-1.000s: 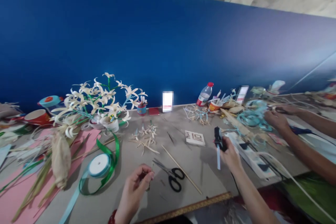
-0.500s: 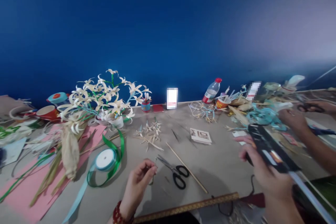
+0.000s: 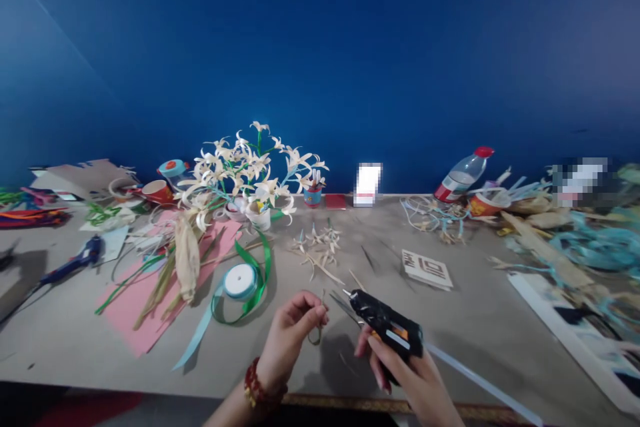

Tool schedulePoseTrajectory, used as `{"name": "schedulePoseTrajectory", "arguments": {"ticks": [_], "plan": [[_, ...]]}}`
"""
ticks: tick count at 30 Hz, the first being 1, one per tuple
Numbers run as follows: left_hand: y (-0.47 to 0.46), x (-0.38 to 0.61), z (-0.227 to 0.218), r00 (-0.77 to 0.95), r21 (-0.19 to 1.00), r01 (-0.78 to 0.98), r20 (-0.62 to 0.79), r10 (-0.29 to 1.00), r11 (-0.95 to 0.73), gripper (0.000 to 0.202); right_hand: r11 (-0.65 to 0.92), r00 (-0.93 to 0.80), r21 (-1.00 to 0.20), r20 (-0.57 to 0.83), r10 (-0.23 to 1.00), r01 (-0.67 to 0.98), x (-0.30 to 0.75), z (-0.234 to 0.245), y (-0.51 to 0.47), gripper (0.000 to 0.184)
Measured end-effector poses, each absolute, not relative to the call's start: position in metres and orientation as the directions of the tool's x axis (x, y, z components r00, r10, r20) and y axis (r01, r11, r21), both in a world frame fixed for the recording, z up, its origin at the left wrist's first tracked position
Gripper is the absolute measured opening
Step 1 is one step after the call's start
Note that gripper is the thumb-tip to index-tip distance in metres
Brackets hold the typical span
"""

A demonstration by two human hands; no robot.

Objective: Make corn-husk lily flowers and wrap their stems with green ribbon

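Above the grey surface (image 3: 470, 340), the right hand (image 3: 407, 373), wrapped around a black glue gun (image 3: 387, 323), has brought its nozzle (image 3: 347, 293) near the thin piece (image 3: 319, 335) the left hand (image 3: 295, 328) pinches, seemingly within glue's reach.

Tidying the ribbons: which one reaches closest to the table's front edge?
The light-blue ribbon, trailing from the spool; the green ribbon curls beside it, farther back.

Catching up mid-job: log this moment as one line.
left hand: pinching thin piece | right hand: gripping black glue gun, nozzle near left hand | scissors: partly hidden
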State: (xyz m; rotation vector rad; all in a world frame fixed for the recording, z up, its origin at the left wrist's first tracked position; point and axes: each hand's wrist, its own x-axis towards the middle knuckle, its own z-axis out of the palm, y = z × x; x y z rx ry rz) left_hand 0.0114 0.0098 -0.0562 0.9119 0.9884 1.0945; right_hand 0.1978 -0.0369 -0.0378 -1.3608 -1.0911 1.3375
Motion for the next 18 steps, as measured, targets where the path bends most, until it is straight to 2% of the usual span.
{"name": "schedulePoseTrajectory", "arguments": {"ticks": [5,12,18], "plan": [[0.007,0.008,-0.060,0.179,0.919,-0.324,-0.173,0.968,0.224,0.024,-0.273,-0.038,-0.960,-0.271,0.962,-0.068,0.185,-0.040,-0.040,0.052],[0.005,0.006,-0.061,0.190,0.912,-0.349,-0.158,0.969,0.217,0.020,-0.225,-0.004,-0.974,-0.225,0.974,0.013,0.177,-0.043,-0.041,0.050],[0.004,0.007,-0.060,0.207,0.886,-0.403,-0.157,0.966,0.230,0.019,-0.215,-0.002,-0.976,-0.215,0.977,-0.026,0.172,-0.040,-0.039,0.047]]}}
